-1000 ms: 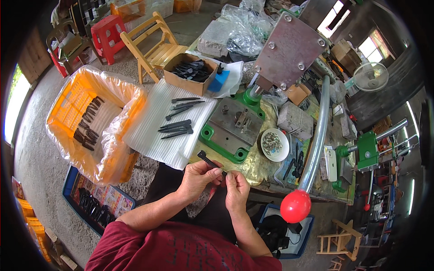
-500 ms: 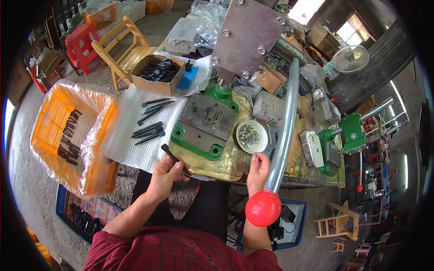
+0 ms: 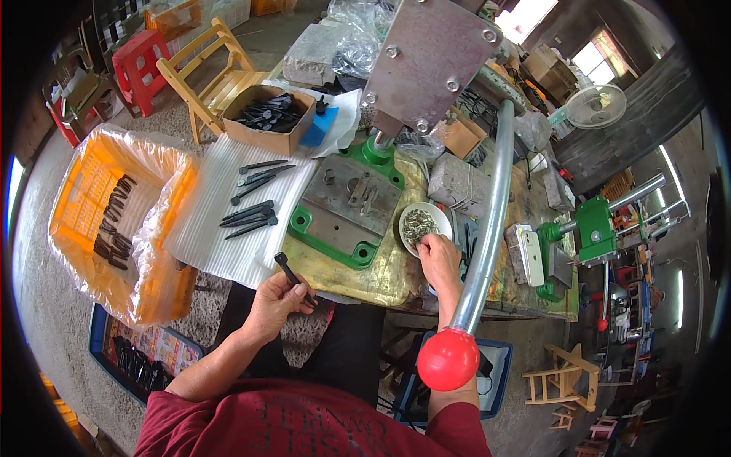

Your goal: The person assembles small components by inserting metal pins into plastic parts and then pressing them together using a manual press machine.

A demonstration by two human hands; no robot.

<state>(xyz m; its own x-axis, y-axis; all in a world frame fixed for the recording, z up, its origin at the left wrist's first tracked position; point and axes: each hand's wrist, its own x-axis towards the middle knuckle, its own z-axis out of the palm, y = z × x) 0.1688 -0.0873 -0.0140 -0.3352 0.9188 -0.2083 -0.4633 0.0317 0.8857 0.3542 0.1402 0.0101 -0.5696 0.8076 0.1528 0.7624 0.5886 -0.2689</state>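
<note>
Gripping a slim black plastic handle piece [image 3: 293,276], the left hand [image 3: 274,305] holds it closed in its fingers just in front of the green-based metal press [image 3: 346,213] on the desk [image 3: 381,278]. Beside the press base, the right hand [image 3: 439,255] dips pinched fingertips into a round white bowl [image 3: 422,225] of small glinting metal bits, touching them.
</note>
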